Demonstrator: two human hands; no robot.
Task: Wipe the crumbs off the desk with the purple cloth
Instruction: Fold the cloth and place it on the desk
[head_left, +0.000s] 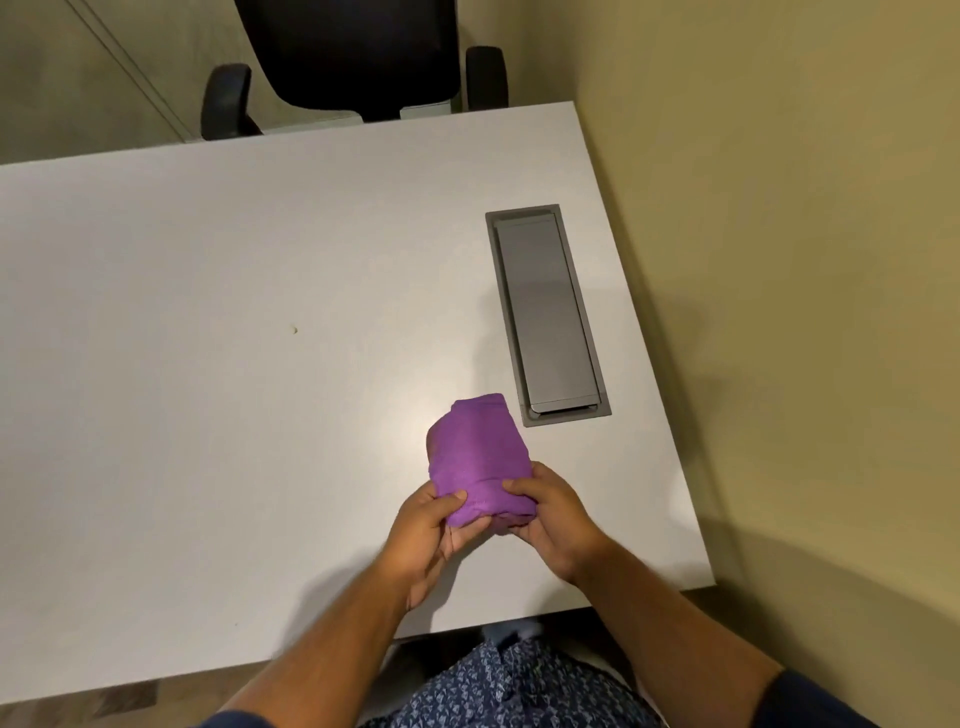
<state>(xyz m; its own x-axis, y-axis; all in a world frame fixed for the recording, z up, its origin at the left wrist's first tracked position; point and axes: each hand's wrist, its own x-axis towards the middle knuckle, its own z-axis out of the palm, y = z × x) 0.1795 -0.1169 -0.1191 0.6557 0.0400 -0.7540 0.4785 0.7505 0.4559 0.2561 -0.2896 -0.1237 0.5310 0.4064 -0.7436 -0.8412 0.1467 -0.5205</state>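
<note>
Patterned blue trousers (514, 686) fill the bottom edge, closest to the lens, with both bare forearms reaching forward over them to the desk (208, 415). That white desk is the biggest thing in sight, and everything else is placed against it. Beyond its far edge stands a black office chair (353, 57), armrests out to either side, pushed close but not under. Along the desk's right edge runs a beige wall (779, 260). Set into the desk top near that right edge is a long grey cable hatch (548, 312), its lid closed flat. Just beside the hatch's near end, above the desk's front right part, is the purple cloth (475, 452), folded into a thick pad. The left hand (423, 540) grips its near left corner, thumb on top; the right hand (553, 519) clasps the near right corner likewise. One small pale crumb (294, 329) lies on the desk's middle, well apart from the cloth, nothing between them.
</note>
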